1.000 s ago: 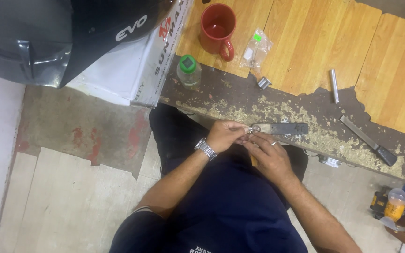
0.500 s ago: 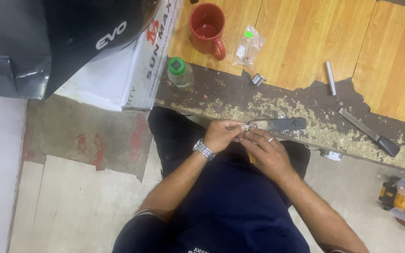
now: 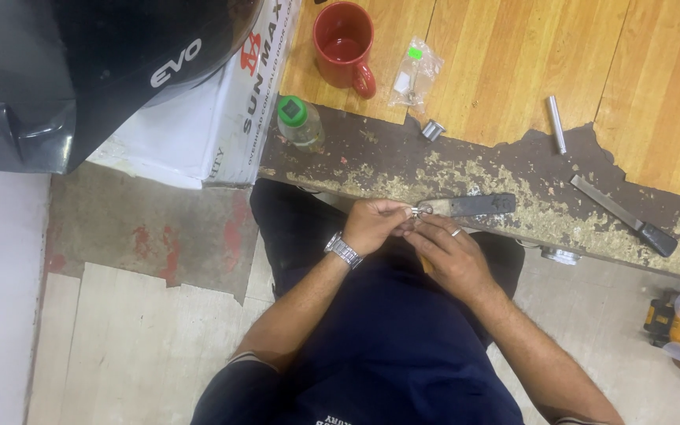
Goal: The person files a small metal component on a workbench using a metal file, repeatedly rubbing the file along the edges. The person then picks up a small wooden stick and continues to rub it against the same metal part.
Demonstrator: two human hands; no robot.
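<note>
My left hand (image 3: 375, 223), with a metal watch on the wrist, pinches a small shiny metal part (image 3: 416, 211) at the fingertips. My right hand (image 3: 446, 253), wearing a ring, meets it from the right and its fingertips grip the same small part. Both hands hover over my lap just below the worn front edge of the wooden workbench (image 3: 513, 71). A flat dark metal file (image 3: 470, 206) lies on the bench edge right beside the fingertips.
On the bench stand a red mug (image 3: 344, 43), a small clear plastic bag (image 3: 412, 75), a green-capped bottle (image 3: 301, 122), a short metal sleeve (image 3: 432, 130), a metal rod (image 3: 556, 123) and a chisel-like tool (image 3: 622, 215). A black helmet (image 3: 80, 71) rests on a white box at left.
Both hands stay together on the small part; the fingers have shifted only slightly. The view has drifted a little.
</note>
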